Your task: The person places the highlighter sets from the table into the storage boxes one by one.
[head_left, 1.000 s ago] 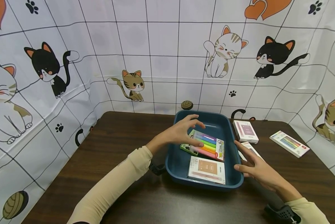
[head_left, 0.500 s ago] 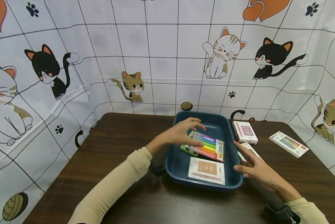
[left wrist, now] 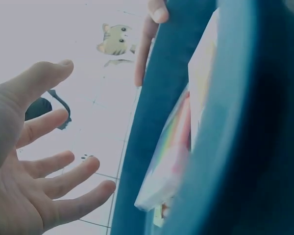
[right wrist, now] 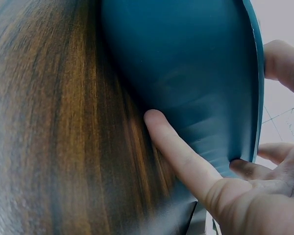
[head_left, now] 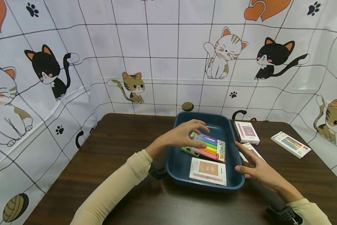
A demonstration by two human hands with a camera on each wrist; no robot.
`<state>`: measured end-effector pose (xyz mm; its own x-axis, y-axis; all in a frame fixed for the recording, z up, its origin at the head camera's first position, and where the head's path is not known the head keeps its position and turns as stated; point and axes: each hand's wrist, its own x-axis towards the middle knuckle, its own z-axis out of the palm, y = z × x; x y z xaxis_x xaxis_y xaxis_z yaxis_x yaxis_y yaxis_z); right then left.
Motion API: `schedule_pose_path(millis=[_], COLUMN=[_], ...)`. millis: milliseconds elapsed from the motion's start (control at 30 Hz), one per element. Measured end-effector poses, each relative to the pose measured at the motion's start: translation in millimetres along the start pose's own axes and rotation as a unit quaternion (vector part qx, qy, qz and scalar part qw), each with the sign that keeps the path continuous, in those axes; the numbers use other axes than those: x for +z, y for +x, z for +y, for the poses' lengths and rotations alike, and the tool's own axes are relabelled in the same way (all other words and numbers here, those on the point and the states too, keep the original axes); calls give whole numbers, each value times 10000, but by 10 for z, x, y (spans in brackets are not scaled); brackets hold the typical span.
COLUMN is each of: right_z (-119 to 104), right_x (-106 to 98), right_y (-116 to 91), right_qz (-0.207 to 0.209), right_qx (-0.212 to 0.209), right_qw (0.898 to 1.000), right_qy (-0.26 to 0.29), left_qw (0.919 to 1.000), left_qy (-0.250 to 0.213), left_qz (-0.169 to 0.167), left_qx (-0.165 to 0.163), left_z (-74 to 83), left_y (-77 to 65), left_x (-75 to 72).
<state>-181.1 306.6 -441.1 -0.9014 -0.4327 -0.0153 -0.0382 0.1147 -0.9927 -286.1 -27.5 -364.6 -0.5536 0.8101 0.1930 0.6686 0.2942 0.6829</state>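
Note:
A blue plastic bin (head_left: 214, 120) stands on the table with several packs in it. A clear pack of rainbow-coloured markers (head_left: 210, 147) lies in the middle, over a green pack (head_left: 187, 150). Nearer the front is a white box with a tan label (head_left: 207, 171). My left hand (head_left: 182, 134) hovers over the bin's left side, fingers spread and bent, holding nothing; the left wrist view shows its bare palm (left wrist: 14, 196). At the right rim, my right hand (head_left: 255, 167) holds the bin, with thumb over the edge and a finger (right wrist: 186, 159) along the outer wall.
Right of the bin on the dark wooden table (head_left: 123, 137) lie a white box with a purple label (head_left: 246, 132) and a flat white box with coloured stripes (head_left: 291, 144). Another white box (head_left: 254, 150) is partly hidden by my right hand. A cat-patterned sheet (head_left: 162, 68) hangs behind.
My left hand has shifted very slightly to the right over the bin. The right hand, the bin and the packs have stayed where they were.

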Motion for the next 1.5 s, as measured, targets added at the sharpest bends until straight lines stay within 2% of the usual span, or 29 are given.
schedule_pose_path(millis=[100, 367, 633, 767, 867, 967, 1133, 1267, 1500], right_z=[1, -9, 43, 42, 20, -8, -32, -39, -59], right_x=[-3, 0, -34, -28, -18, -3, 23, 30, 28], right_y=[-3, -21, -24, -16, -17, -22, -28, -22, -15], right_qz=[9, -12, 57, 26, 31, -24, -142, -129, -122], right_qx=[-14, -59, -3, 5, -17, -61, -77, -72, -59], right_qw=[10000, 10000, 10000, 10000, 9999, 10000, 9998, 9999, 9999], right_qy=[-10, -76, -78, -93, -111, -2, 88, 73, 29], left_qw=[10000, 9991, 9914, 9854, 9796, 9732, 9609, 9499, 9353], left_qy=[69, 202, 579, 525, 461, 207, -997, -1818, -2566], left_qz=[20, 166, 969, 1292, 1438, 1498, 1401, 1232, 1114], left_qx=[-10, -324, -667, -974, -1329, -1732, -2170, -2223, -2166], left_z=[22, 26, -138, -229, -296, -366, -454, -486, -552], left_y=[-34, -235, -473, -610, -685, -731, -757, -750, -733], left_x=[-19, -98, -229, -305, -340, -352, -344, -330, -290])
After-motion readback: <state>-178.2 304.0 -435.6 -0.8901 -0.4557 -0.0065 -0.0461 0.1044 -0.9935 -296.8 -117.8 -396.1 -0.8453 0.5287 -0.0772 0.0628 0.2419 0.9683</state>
